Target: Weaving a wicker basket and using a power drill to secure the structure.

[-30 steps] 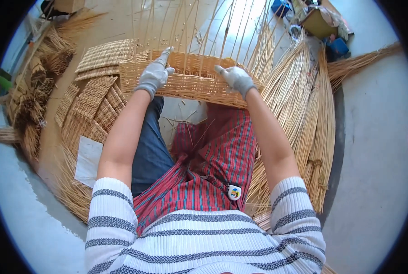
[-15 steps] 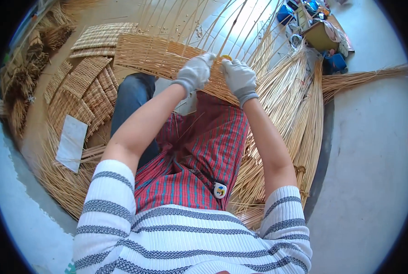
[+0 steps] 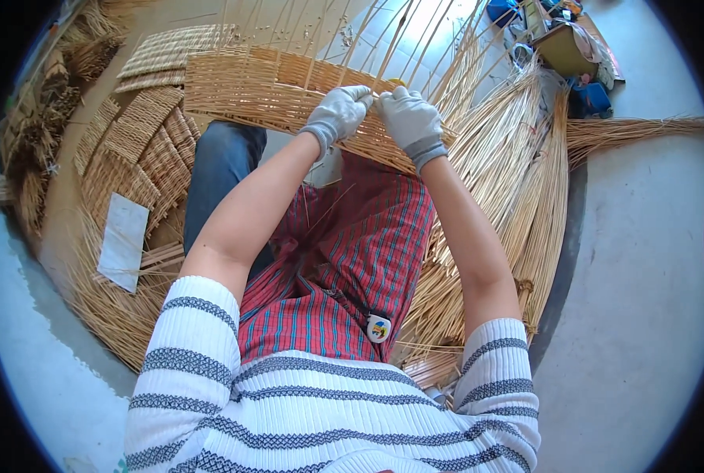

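A long woven wicker panel (image 3: 230, 87) lies across my lap, its thin upright stakes (image 3: 391, 43) fanning out beyond its far edge. My left hand (image 3: 338, 117), in a pale work glove, pinches the wicker at the upper edge. Close beside it, my right hand (image 3: 412, 124), gloved too, is closed on the same weaving. The fingertips of both hands almost meet there. Exactly which strand they grip is too small to see. A small yellow object (image 3: 397, 81) peeks out behind my right hand, mostly hidden.
Finished woven pieces (image 3: 143, 130) are stacked at left, near a white sheet (image 3: 123, 240). Long loose wicker bundles (image 3: 498, 165) spread along my right side. Another bundle (image 3: 636, 130) stretches right. A box with cluttered things (image 3: 569, 55) stands at the far right.
The panel has shifted slightly left and away in the view. My right hand has turned a little, with its back now facing more upward, and its fingers are nearer my left hand's.
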Motion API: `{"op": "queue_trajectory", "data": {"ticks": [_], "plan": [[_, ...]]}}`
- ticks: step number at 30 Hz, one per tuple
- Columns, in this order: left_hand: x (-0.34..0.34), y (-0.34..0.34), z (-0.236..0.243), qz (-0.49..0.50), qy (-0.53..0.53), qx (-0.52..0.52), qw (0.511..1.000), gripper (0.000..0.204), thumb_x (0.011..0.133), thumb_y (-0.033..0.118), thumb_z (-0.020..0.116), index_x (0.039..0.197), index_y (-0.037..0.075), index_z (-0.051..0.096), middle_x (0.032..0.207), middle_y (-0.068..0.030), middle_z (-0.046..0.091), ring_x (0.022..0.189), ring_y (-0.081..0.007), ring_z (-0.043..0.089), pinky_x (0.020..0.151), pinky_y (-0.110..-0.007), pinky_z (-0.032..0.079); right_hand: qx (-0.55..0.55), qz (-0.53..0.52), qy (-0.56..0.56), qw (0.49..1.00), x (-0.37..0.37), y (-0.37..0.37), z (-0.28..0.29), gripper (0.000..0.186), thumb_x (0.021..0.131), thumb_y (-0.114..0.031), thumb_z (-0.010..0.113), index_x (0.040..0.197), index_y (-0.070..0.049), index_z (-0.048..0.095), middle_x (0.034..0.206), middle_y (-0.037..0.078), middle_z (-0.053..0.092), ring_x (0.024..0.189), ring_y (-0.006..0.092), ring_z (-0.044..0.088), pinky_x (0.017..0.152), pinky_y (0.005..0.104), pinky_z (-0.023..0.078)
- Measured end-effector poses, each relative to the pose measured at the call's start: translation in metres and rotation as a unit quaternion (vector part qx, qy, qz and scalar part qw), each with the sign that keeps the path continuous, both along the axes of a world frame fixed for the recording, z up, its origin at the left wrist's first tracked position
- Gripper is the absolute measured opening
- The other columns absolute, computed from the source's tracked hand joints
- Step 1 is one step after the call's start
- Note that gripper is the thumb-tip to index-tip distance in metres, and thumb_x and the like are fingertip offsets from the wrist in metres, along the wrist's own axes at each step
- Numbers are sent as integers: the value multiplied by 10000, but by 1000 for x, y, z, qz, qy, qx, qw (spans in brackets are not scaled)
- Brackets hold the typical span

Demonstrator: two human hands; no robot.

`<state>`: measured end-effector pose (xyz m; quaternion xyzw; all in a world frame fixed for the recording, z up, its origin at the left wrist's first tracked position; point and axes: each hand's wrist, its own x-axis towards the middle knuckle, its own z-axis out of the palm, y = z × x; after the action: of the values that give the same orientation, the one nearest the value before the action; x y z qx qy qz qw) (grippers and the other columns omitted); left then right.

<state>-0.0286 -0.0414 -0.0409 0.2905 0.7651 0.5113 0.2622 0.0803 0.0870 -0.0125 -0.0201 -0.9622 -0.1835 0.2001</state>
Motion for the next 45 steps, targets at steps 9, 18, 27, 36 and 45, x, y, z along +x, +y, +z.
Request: {"op": "queue_trajectory", "data": {"ticks": [9,18,27,36,45], "plan": [[-3,5,-5,6,13,3,1000,429,971,271,587,1294,-12,600,1276,-160,653,1174,-226,620,1006,-313,459,-21,-37,19,999,-1,-7,-1,116,882,-219,577,829,-143,645,839,71,595,738,270,669,513,419,532],[7,-14,10,-40,-6,16,999,461,991,192,541,1435,96,462,1367,-151,585,954,-248,692,796,-353,563,-372,7,98,923,70,-50,32,188,908,-162,628,1083,-113,678,1063,126,672,977,312,658,849,404,531],[108,-94,-15,-23,-193,176,965,356,953,-19,488,1280,84,583,1077,-99,634,637,-124,599,569,-281,548,-387,8,1,922,316,-220,8,401,764,-354,774,1126,-203,690,1043,67,572,969,258,585,819,438,475],[214,-144,-8,-283,-293,10,913,298,1026,358,529,1084,73,597,791,-1,589,649,-88,591,547,-245,534,-634,-87,217,737,271,-194,1,401,882,-182,691,1225,-19,563,1066,128,567,794,203,619,763,333,507],[110,-117,52,-172,-171,0,970,240,949,329,665,894,100,621,684,22,548,479,-64,473,398,-252,397,-582,-34,17,813,202,-148,-3,330,999,-270,476,1144,-21,638,997,187,688,969,344,664,836,387,519]]}}
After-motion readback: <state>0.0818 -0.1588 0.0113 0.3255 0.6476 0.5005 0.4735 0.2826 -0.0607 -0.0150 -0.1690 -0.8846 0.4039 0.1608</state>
